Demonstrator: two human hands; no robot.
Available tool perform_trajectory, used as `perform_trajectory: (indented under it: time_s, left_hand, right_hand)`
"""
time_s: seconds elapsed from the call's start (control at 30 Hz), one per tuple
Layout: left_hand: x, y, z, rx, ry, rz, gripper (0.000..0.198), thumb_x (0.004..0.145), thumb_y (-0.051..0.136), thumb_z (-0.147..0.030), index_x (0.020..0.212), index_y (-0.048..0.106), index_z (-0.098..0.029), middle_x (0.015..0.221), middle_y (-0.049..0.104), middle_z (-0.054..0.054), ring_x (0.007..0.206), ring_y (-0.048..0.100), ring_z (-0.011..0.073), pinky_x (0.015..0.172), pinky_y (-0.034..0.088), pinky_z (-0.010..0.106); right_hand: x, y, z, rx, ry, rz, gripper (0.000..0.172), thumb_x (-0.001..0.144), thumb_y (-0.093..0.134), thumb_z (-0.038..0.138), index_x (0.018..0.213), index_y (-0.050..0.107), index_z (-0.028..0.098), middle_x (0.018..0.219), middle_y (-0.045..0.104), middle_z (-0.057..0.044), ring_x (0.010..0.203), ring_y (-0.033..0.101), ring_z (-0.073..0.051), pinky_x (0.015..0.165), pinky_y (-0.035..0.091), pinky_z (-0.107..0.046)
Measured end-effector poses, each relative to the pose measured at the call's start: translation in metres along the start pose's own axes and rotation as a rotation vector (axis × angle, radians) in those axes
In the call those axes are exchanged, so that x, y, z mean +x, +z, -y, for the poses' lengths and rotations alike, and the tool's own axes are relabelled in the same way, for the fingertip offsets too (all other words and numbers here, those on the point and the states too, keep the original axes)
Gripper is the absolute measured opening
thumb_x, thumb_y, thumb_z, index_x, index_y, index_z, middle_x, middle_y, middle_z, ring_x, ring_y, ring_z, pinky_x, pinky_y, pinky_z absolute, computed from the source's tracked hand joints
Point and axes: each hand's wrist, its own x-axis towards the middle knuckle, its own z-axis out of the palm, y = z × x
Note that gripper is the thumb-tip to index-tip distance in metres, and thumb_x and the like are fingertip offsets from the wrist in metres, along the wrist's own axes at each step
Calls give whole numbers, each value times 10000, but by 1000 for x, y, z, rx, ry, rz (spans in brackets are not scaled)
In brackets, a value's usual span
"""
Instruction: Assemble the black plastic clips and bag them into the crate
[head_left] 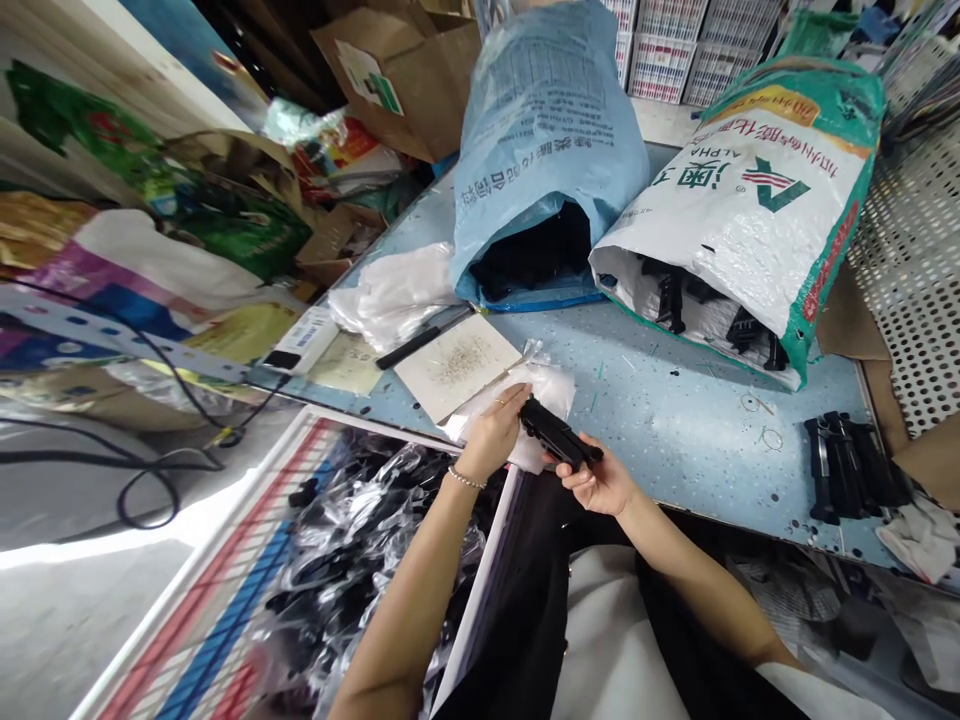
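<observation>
My right hand (600, 482) is closed around the near end of a black plastic part (559, 437), held just above the front edge of the blue table (675, 410). My left hand (495, 432) pinches a clear plastic bag (536, 395) that lies under the far end of the black part. A thin bracelet sits on my left wrist.
A blue sack (540, 130) and a white-and-green sack (750, 200) lie open at the back, both with black parts inside. More black parts (847, 465) rest at the right edge. A white card (457, 365), a black pen (420, 340) and a striped bag of wrapped parts (352, 540) are to the left.
</observation>
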Motion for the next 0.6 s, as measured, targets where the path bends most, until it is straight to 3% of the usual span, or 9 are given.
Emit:
perform_trajectory:
  time_s: [0.07,0.23,0.27,0.33,0.4,0.47,0.57,0.6]
  left_hand:
    - [-10,0,-27,-39,138,24,560,932,343,-62,1468,464,-171,1445,553,151,1363,515,223,1135,460,443]
    - [-30,17,-100,-155,326,174,694,897,371,0,1555,305,-211,1469,521,145,1365,508,214,1103,499,411]
    - [-31,20,-110,-153,337,187,701,888,404,-11,1554,303,-201,1455,528,154,1352,518,232,1093,508,430]
    - [-35,18,-121,-128,349,173,665,886,468,-45,1525,360,-195,1378,581,155,1284,569,253,1061,530,454]
    - [-43,3,-123,-103,326,136,551,914,510,-105,1451,475,-224,1267,645,128,1175,631,239,1027,553,430]
    - [-59,-22,-113,-64,216,141,431,946,526,-196,1370,568,-262,1222,671,103,1119,659,225,1012,561,397]
    - [-98,-69,-81,85,-130,267,337,936,550,-349,1236,674,-261,1218,697,87,1110,677,260,980,576,404]
    - [-115,-83,-71,153,-267,329,273,911,574,-372,1089,733,-240,1090,739,77,1005,714,268,902,609,399]
  right_hand:
    - [-4,0,0,-147,-117,-73,514,965,475,523,1180,568,66,774,628,-42,492,432,-59,402,428,-142]
    - [-31,13,-11,-900,-616,-516,291,814,748,415,943,662,168,725,605,17,548,515,-91,509,469,-209]
    - [-38,17,-15,-1020,-672,-546,289,789,781,377,971,670,182,773,629,11,614,560,-107,587,508,-232]
    - [-52,25,-23,-1109,-704,-477,411,765,811,328,1130,658,215,978,680,-19,831,637,-146,788,543,-280]
    - [-64,31,-27,-1064,-642,-313,561,796,787,342,1309,582,251,1182,664,-49,998,646,-172,902,530,-330]
    - [-73,31,-26,-1048,-553,-188,574,846,733,380,1374,542,259,1251,649,-71,976,664,-172,881,540,-354]
    - [-82,22,-11,-1159,-566,-227,477,867,698,385,1312,599,244,1236,662,-84,895,677,-157,837,545,-348]
    - [-85,17,-1,-1203,-603,-298,435,867,689,381,1273,624,236,1218,671,-86,892,678,-159,835,543,-345]
